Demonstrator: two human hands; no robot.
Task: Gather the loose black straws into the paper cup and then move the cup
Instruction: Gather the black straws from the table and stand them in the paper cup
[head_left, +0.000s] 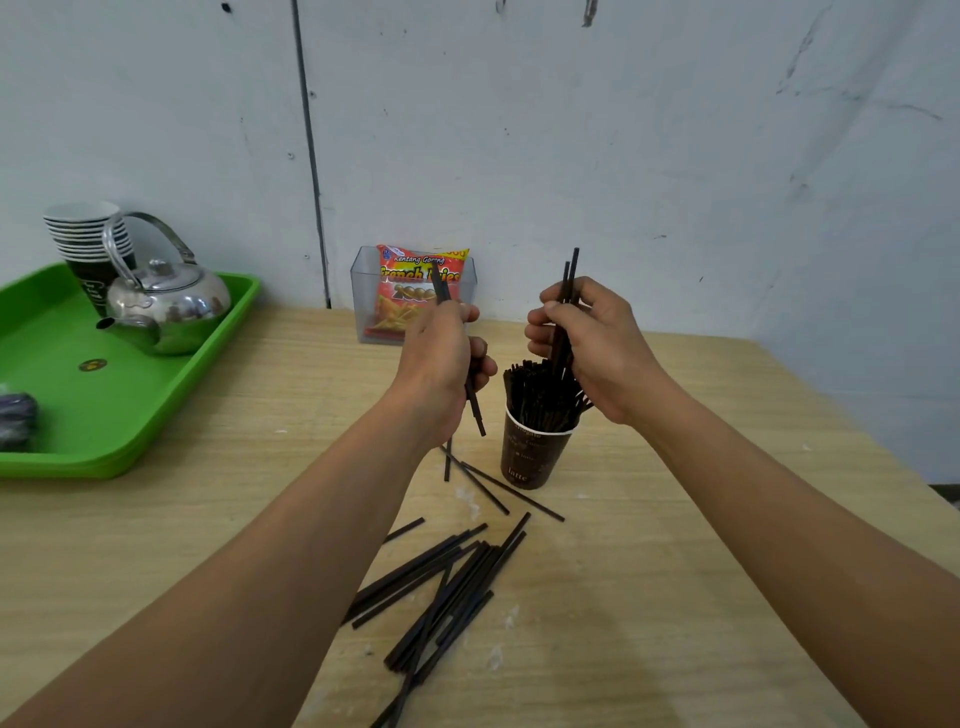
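- Straws packed the paper cup (535, 452) already: a thick black bunch (540, 389) stood in it, tips fanned above the rim, so a good share of the gathering looked done.
- Right hand (592, 348) hovered just above the cup's right side, fingers pinched together round a few straws (569, 291) held upright, their lower ends down among the bunch. My read was that these were on their way in.
- Left hand (441, 364) sat just left of the cup, closed round its own couple of straws (475, 405), which slanted down past the palm with the tips clear of the table (727, 519). They were not in the cup yet.
- Plenty was left on the table! A loose pile (447, 592) sprawled on the near side, between the two forearms, with some running off toward the near edge of view.
- A few more stragglers (498, 486) lay crossed just beside the cup's base, on its near left.
- Cup itself stood upright in the middle of the table, near a clear box with a snack packet (415, 291) at the far wall. Moving it had not started, as far as I could judge.
- Off to the far left a green tray (62, 405) held a metal kettle (166, 301) and a stack of cups (88, 234), well apart from the work.
- Verdict: roughly mid-task, with both handfuls to drop in, the pile to clear, then the cup to shift.
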